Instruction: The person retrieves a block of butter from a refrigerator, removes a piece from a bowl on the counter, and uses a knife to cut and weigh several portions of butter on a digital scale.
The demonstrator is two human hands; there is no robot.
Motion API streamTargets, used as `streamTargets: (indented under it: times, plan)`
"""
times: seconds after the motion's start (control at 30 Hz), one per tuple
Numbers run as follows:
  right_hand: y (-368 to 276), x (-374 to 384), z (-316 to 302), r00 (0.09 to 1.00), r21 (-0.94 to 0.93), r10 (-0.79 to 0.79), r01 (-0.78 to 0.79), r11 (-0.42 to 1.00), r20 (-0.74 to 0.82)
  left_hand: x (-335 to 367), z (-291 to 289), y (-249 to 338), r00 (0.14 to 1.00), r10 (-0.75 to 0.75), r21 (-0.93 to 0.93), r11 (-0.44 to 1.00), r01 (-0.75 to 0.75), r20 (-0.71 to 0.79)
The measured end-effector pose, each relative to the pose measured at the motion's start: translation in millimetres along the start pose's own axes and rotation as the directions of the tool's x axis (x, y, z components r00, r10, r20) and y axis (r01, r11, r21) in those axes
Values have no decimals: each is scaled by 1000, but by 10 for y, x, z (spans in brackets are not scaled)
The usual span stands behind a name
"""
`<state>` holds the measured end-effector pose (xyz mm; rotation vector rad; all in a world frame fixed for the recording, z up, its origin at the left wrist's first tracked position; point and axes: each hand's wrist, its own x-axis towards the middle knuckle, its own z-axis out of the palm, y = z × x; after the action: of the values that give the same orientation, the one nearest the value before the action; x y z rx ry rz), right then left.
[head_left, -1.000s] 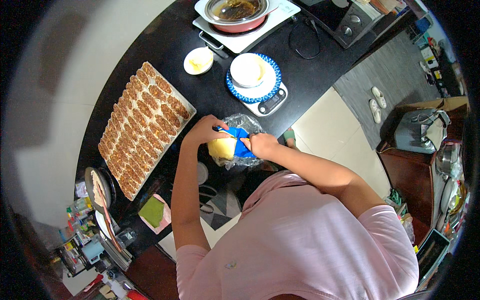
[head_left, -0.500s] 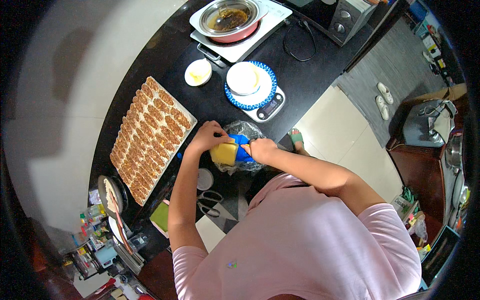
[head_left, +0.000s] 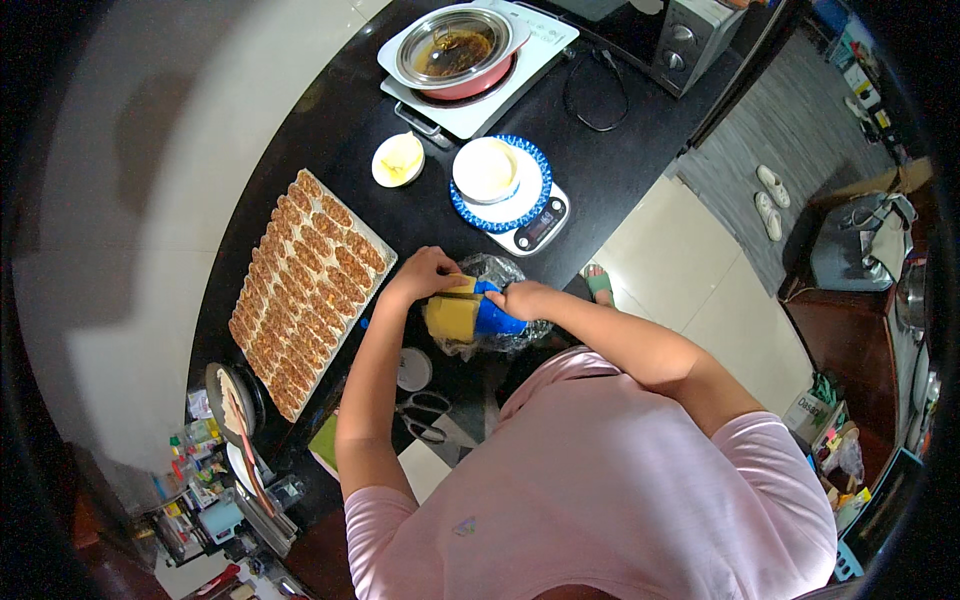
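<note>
A yellow block that looks like butter (head_left: 452, 319), partly in a blue wrapper (head_left: 497, 318), lies on crumpled clear plastic (head_left: 490, 268) at the counter's near edge. A narrow strip along its far side is parted from the main piece by a dark gap. My left hand (head_left: 428, 273) has its fingers closed on that strip. At the wrapped end, my right hand (head_left: 524, 300) is closed around what seems to be a knife in line with the gap; its handle is mostly hidden.
Left stands a tray (head_left: 388, 258) of brown-topped pieces. Beyond are a small white bowl (head_left: 398, 160), a scale (head_left: 543, 226) bearing a blue-rimmed plate (head_left: 540, 165) and white bowl (head_left: 484, 170), and a lidded pot (head_left: 455, 55) on a cooktop. Scissors (head_left: 425, 415) lie near my left forearm.
The gap between the strip and the main piece has widened, and the main piece sits more tilted. My view has shifted slightly. Both hands stay at the block.
</note>
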<state>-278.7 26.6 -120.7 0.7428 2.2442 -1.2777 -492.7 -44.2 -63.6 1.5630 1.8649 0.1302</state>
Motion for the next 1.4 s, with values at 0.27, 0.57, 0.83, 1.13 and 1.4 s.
streamTargets:
  times: [0.27, 0.57, 0.83, 1.13, 1.4]
  plan:
    - [121, 41, -144, 955, 263, 40, -121, 957, 293, 135, 63, -135, 998, 50, -25, 998, -49, 44]
    - [248, -91, -178, 998, 181, -59, 57, 982, 6, 188, -78, 80, 996, 91, -44, 995, -92, -19]
    - [-139, -945, -978, 875, -119, -98, 47, 992, -474, 438, -840, 568, 814, 291, -103, 915, -390, -502]
    - [45, -1030, -1082, 827, -117, -60, -6, 993, -558, 853, -904, 771, 797, 126, 57, 992, -114, -591]
    - [63, -1101, -695, 943, 5, 21, -21, 1000, -332, -835, -175, 805, 798, -290, -355, 929, 102, -529]
